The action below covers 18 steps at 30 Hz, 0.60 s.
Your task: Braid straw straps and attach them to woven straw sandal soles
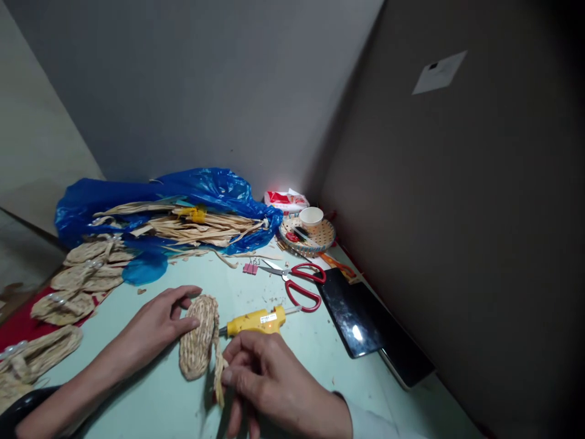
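A small oval sole of coiled straw braid (pixel 197 347) lies on the pale green table in front of me. My left hand (pixel 171 314) rests on its left edge, thumb on top and fingers around the far end. A loose tail of straw braid (pixel 218 369) runs down along the sole's right side. My right hand (pixel 260 372) pinches that tail between thumb and index finger. Just beyond my right hand lies a yellow hot glue gun (pixel 256 321), its nozzle pointing left toward the sole. Red-handled scissors (pixel 297 283) lie partly open behind it.
Several straw slippers (pixel 64 305) line the left edge. At the back a blue plastic bag (pixel 205 183) holds dried straw strips (pixel 201 228). A woven basket (pixel 326 235) carries a white cup (pixel 311 216). Pink binder clip (pixel 250 268), black tablet (pixel 350 314) and walls stand around.
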{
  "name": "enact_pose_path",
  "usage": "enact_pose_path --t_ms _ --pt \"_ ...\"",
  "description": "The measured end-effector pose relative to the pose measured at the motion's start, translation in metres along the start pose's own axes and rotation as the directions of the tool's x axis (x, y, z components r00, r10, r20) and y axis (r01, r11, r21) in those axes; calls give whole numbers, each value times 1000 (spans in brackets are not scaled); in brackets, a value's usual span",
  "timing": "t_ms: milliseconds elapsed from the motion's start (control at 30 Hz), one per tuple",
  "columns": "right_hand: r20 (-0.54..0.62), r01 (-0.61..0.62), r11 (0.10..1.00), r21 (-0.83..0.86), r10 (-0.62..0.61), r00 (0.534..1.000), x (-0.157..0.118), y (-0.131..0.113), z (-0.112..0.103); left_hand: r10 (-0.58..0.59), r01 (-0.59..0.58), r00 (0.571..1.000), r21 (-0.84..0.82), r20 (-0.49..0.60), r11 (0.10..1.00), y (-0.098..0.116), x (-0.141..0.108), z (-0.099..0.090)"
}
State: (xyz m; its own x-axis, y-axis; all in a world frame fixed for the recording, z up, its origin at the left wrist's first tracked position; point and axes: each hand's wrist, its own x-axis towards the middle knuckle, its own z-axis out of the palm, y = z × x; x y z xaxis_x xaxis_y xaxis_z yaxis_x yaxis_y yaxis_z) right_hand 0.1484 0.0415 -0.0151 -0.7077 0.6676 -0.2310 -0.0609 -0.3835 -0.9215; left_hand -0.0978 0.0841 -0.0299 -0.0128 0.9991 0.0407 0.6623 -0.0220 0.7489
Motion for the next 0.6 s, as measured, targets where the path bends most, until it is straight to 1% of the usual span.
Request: enact_pose_path --t_ms 133,200,333,433,533,600 --pt "-11 20 1000 16 -20 1000 3 -4 2 -9 27 990 -123 141 992 -1 18 0" --pt "-18 27 999 23 -27 999 5 -5 2 -8 38 985 -168 172 985 3 22 -1" --pt "-26 38 999 -7 -38 999 5 -2 0 -22 65 984 -238 178 969 14 23 -3" --pt "-28 59 997 -41 -60 998 6 1 0 -49 97 982 -265 182 959 24 24 -9" --pt "-12 36 999 36 -36 999 10 0 3 -54 88 989 -252 137 964 37 33 -20" --pt "-4 28 998 58 -28 1000 17 -5 5 -41 58 996 -225 81 973 46 41 -29"
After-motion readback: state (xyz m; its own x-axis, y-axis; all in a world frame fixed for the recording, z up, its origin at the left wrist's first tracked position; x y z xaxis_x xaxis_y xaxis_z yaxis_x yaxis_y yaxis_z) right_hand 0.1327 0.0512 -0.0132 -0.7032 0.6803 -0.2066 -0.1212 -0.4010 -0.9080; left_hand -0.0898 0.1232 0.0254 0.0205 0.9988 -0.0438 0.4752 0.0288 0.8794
